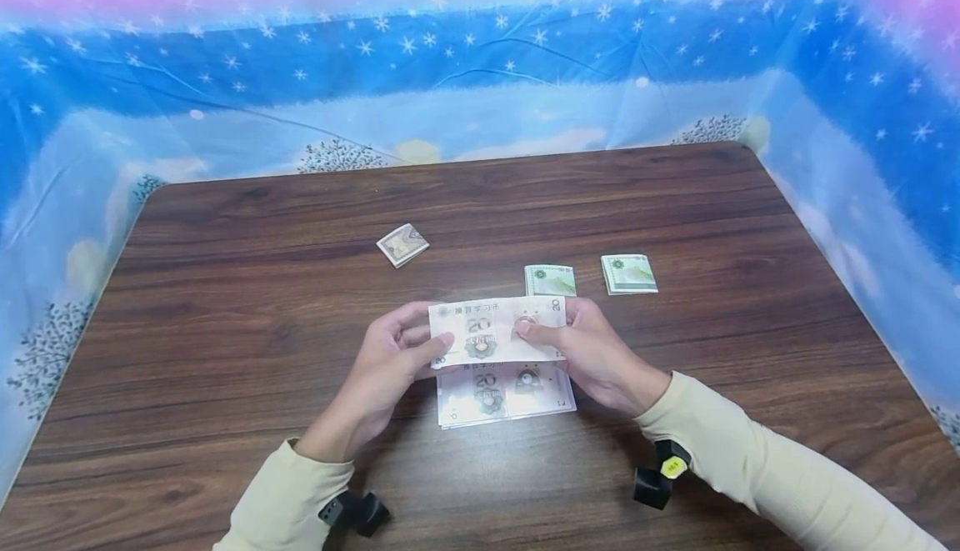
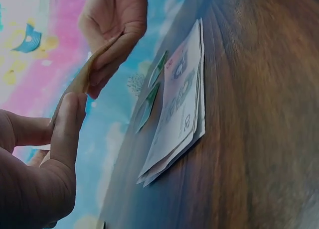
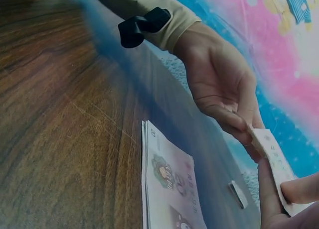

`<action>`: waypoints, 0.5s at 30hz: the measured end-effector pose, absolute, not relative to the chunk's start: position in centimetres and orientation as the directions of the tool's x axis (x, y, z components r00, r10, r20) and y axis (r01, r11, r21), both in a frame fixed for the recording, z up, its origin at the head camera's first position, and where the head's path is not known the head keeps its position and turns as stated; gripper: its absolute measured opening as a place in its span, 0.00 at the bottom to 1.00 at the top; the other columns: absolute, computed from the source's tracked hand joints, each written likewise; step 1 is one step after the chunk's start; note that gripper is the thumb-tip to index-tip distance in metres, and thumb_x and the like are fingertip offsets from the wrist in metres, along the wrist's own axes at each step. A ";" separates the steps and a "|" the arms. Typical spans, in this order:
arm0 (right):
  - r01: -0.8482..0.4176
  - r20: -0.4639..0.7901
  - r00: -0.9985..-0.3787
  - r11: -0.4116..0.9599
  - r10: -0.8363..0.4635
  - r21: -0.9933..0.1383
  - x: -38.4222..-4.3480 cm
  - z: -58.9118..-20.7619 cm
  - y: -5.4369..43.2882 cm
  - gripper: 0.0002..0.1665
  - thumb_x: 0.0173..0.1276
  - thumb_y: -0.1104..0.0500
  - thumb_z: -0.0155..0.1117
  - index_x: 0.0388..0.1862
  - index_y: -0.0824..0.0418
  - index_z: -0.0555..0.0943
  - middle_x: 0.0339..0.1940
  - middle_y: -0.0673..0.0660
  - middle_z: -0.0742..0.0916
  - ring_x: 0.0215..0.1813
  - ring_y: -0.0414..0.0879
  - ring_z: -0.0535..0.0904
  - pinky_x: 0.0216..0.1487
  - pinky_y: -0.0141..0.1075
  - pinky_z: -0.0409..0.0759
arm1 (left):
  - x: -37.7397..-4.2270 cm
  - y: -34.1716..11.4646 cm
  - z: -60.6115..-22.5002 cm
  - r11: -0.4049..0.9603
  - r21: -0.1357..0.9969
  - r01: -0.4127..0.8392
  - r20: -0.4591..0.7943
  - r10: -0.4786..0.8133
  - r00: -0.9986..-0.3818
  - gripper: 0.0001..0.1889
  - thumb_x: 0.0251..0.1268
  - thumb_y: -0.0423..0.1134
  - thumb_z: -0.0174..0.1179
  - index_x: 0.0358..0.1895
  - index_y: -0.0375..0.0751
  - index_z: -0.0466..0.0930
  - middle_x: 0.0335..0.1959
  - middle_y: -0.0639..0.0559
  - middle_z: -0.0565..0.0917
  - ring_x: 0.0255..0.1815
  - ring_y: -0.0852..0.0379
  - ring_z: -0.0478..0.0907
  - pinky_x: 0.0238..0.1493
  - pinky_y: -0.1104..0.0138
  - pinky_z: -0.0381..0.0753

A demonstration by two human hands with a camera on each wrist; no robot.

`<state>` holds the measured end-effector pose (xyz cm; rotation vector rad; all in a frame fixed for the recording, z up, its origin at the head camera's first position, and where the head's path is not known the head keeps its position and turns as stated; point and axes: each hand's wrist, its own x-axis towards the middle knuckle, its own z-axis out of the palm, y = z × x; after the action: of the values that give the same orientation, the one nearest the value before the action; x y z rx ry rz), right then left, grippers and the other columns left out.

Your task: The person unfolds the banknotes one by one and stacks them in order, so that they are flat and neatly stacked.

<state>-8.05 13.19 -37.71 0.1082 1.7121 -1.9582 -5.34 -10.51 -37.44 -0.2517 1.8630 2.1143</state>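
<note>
A banknote marked 20 (image 1: 498, 332) is stretched lengthwise between both hands, raised over the table. My left hand (image 1: 386, 372) pinches its left end, thumb on the printed face and fingers behind. At the right end my right hand (image 1: 600, 359) pinches it the same way, its thumb reaching in over the print. Below it lies a small stack of similar 20 notes (image 1: 506, 397), flat on the table, its upper part hidden by the held note. In the left wrist view the held note (image 2: 79, 82) appears edge-on and slightly bowed.
Beyond the hands, two folded green notes (image 1: 551, 279) (image 1: 629, 274) lie on the right of the brown wooden table (image 1: 225, 309). A folded brownish note (image 1: 402, 244) sits farther back, left of centre. A snowflake-patterned cloth (image 1: 480, 42) hangs behind the table's edges.
</note>
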 end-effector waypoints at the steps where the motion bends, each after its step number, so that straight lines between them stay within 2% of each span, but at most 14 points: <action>1: 0.443 -0.399 -0.851 -0.059 -0.340 -0.895 -8.1 -37.8 13.2 0.18 0.71 0.70 0.61 0.58 0.74 0.75 0.47 0.63 0.89 0.45 0.52 0.88 0.53 0.51 0.86 | -5.3 -10.5 -37.5 -0.119 0.927 -0.356 -0.343 0.114 -0.932 0.25 0.66 0.21 0.59 0.66 0.28 0.70 0.50 0.33 0.85 0.39 0.53 0.87 0.46 0.61 0.88; 7: 0.461 -0.416 -0.840 -0.053 -0.348 -0.886 -8.1 -38.0 13.4 0.20 0.71 0.68 0.62 0.59 0.73 0.75 0.49 0.65 0.88 0.47 0.54 0.88 0.53 0.53 0.85 | -5.3 -10.5 -37.4 -0.111 0.925 -0.364 -0.354 0.102 -0.930 0.24 0.65 0.20 0.59 0.65 0.29 0.71 0.49 0.35 0.85 0.39 0.54 0.87 0.45 0.62 0.89; 12: 0.395 -0.379 -0.870 0.013 -0.316 -0.919 -8.5 -38.0 14.3 0.24 0.68 0.66 0.67 0.60 0.74 0.76 0.47 0.65 0.89 0.44 0.50 0.88 0.50 0.43 0.87 | -5.2 -10.8 -37.2 -0.006 0.944 -0.331 -0.330 0.066 -0.942 0.23 0.62 0.23 0.63 0.61 0.32 0.76 0.47 0.37 0.87 0.37 0.54 0.86 0.42 0.63 0.88; 15: 0.334 -0.355 -0.890 0.121 -0.285 -0.935 -8.7 -38.0 15.0 0.21 0.65 0.64 0.72 0.53 0.73 0.79 0.41 0.62 0.90 0.40 0.48 0.88 0.44 0.36 0.87 | -5.0 -11.0 -37.0 0.103 0.947 -0.303 -0.311 0.066 -0.948 0.22 0.61 0.26 0.66 0.59 0.34 0.78 0.42 0.38 0.88 0.34 0.54 0.86 0.37 0.63 0.88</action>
<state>-8.65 15.04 -38.05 0.0472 1.9531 -1.8199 -5.03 -11.02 -36.97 -0.2349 2.1086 1.9219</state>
